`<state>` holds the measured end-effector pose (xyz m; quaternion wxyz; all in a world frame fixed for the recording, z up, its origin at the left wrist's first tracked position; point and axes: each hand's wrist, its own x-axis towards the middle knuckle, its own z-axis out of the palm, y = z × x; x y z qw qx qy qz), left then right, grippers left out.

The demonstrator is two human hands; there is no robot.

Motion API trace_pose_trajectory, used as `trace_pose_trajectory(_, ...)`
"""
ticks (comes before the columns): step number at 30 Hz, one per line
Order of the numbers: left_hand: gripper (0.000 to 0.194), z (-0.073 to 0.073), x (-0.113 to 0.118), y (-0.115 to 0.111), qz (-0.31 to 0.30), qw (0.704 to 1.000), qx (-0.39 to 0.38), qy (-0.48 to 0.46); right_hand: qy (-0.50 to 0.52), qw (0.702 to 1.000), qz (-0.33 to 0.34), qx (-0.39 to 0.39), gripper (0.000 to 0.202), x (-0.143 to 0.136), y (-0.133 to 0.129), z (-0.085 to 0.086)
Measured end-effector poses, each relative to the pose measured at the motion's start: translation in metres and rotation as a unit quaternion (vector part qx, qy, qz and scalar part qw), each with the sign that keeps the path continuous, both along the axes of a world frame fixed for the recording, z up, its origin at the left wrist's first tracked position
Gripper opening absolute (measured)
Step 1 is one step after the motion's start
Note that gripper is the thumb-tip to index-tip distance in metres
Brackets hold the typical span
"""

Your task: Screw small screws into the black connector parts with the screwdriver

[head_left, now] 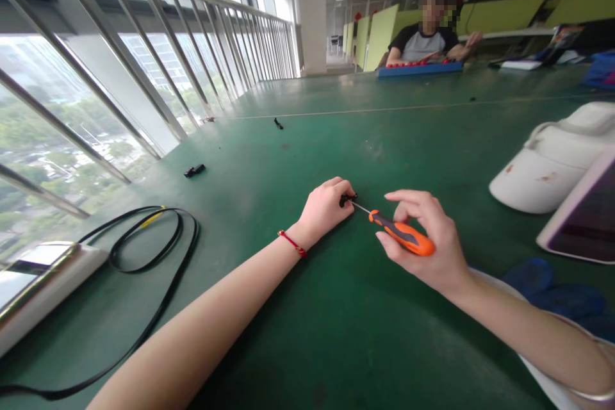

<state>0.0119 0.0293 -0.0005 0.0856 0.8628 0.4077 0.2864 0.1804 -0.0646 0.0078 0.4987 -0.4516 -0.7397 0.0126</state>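
My left hand (327,205) rests on the green tabletop (288,327), its fingers closed round a small black part (346,198) that they mostly cover. The thin metal shaft of an orange and grey screwdriver (406,234) reaches to this part. Around the screwdriver's handle is my right hand (430,240), holding it loosely. Its thumb and index finger are spread apart, while the other fingers curl behind the handle. Whether the screwdriver's tip sits in a screw is too small to tell.
Small black parts (195,171) lie at the left and farther back. A black cable (180,269) loops near a white device (52,288). At right are a white container (548,166), a tablet-like device (586,211) and something blue. Across the table, a person sits behind a blue tray (420,69).
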Motion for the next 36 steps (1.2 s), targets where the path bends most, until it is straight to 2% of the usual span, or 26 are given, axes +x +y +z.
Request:
trace_pose_trajectory(3, 0.014, -0.002, 0.000, 0.000, -0.001, 1.000, 0.003, 0.000, 0.006, 1.000, 0.000, -0.011, 0.020, 0.000, 0.000, -0.001)
trace_pose_trajectory(7, 0.014, -0.003, 0.000, 0.001, 0.001, 1.000, 0.004, 0.001, 0.042, 0.999, -0.001, 0.007, 0.042, 0.000, 0.002, -0.001)
trace_pose_trajectory(12, 0.015, -0.001, 0.000, -0.001, 0.007, 1.000, 0.000, 0.005, -0.015, 1.000, 0.000, -0.005, 0.004, -0.002, 0.000, 0.003)
trace_pose_trajectory(17, 0.012, -0.001, -0.001, 0.001, 0.032, 0.999, 0.006, -0.007, 0.034, 0.998, -0.053, 0.013, 0.011, 0.007, 0.003, 0.001)
trace_pose_trajectory(20, 0.013, -0.004, -0.003, 0.006, 0.033, 0.998, -0.025, -0.037, 0.073, 0.994, -0.068, -0.048, 0.009, 0.013, 0.012, -0.002)
trace_pose_trajectory(23, 0.023, -0.006, -0.004, 0.010, 0.024, 0.995, -0.057, -0.074, 0.091, 0.984, -0.046, -0.143, 0.017, 0.016, 0.022, -0.005)
trace_pose_trajectory(26, 0.030, -0.007, -0.004, 0.011, 0.020, 0.995, -0.056, -0.082, 0.052, 0.984, -0.039, -0.166, 0.024, 0.017, 0.027, -0.008)
trace_pose_trajectory(31, 0.016, -0.005, -0.004, 0.010, 0.032, 0.996, -0.047, -0.062, -0.044, 0.987, -0.045, -0.149, 0.015, 0.018, 0.030, -0.013)
trace_pose_trajectory(36, 0.014, -0.005, -0.004, 0.011, 0.038, 0.997, -0.032, -0.057, -0.055, 0.984, -0.056, -0.158, 0.016, 0.018, 0.031, -0.015)
